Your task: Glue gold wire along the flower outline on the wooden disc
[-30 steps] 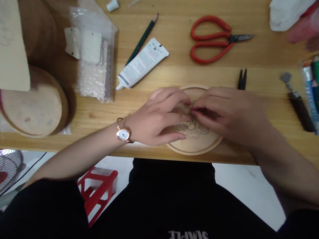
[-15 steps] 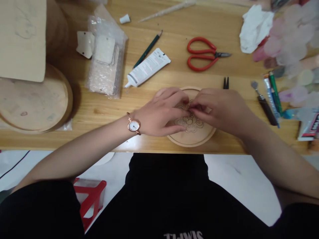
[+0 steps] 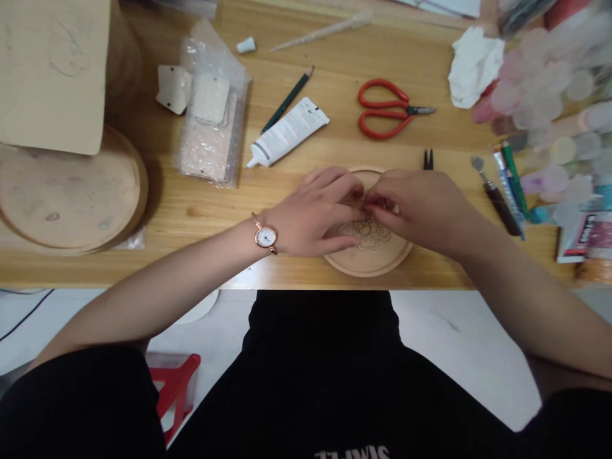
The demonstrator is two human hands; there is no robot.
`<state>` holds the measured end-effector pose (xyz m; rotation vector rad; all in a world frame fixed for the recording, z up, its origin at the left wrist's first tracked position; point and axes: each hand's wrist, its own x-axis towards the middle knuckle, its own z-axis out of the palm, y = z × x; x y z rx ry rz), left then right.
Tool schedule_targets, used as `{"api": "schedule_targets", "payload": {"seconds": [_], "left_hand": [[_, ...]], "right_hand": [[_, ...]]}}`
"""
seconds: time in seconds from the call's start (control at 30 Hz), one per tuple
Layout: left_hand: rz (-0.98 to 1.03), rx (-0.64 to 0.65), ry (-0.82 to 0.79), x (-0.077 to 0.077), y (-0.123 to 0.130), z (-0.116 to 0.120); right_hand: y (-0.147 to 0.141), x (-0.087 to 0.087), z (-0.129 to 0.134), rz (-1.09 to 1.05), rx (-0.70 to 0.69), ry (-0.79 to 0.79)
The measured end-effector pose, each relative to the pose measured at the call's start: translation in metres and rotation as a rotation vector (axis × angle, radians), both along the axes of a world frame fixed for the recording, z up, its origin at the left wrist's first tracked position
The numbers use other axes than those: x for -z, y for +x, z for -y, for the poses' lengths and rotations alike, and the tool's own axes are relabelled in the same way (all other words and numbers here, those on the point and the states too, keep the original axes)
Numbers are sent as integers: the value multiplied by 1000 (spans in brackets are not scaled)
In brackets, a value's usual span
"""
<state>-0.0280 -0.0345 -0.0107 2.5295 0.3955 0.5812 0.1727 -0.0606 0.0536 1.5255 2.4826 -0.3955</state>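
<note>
A round wooden plate [image 3: 368, 262] with a flower outline drawn on it lies near the table's front edge. My left hand [image 3: 318, 213], with a watch [image 3: 266, 237] on its wrist, rests over the plate's left part, thumb and fingers apart. From the right, my right hand [image 3: 415, 207] reaches over the plate; its thumb and index finger are pinched close to my left fingertips. Whatever that pinch holds is too small to make out. Behind the plate lie a white tube [image 3: 291, 132] and red-handled scissors [image 3: 386, 109].
Left are a board [image 3: 52, 83] above a larger round wooden plate [image 3: 71, 197] and a bubble-wrap packet [image 3: 208, 121]. Behind lie a pencil [image 3: 288, 100] and a pipette [image 3: 325, 30]. Right are a crumpled tissue [image 3: 473, 67], a palette knife [image 3: 500, 204] and several small bottles [image 3: 549, 178].
The view has shifted slightly, so objects at the left sit farther right and those at the right farther left. Both hands stay over the plate in nearly the same pose.
</note>
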Motion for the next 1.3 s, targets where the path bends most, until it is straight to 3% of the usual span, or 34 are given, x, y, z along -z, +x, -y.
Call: {"api": "schedule_targets", "payload": {"seconds": [0.2, 0.57, 0.87, 1.07, 1.3], "left_hand": [[-18, 15, -28, -3, -1, 0], [-35, 15, -5, -2, -1, 0], [-38, 16, -7, -2, -2, 0], [-47, 15, -13, -5, -2, 0], [-36, 20, -16, -5, -2, 1]], "right_hand": [[-4, 2, 7, -11, 102, 16], [7, 25, 47, -425, 302, 387], [6, 28, 49, -372, 247, 517], [7, 22, 35, -158, -17, 363], [-7, -3, 19, 101, -54, 141]]}}
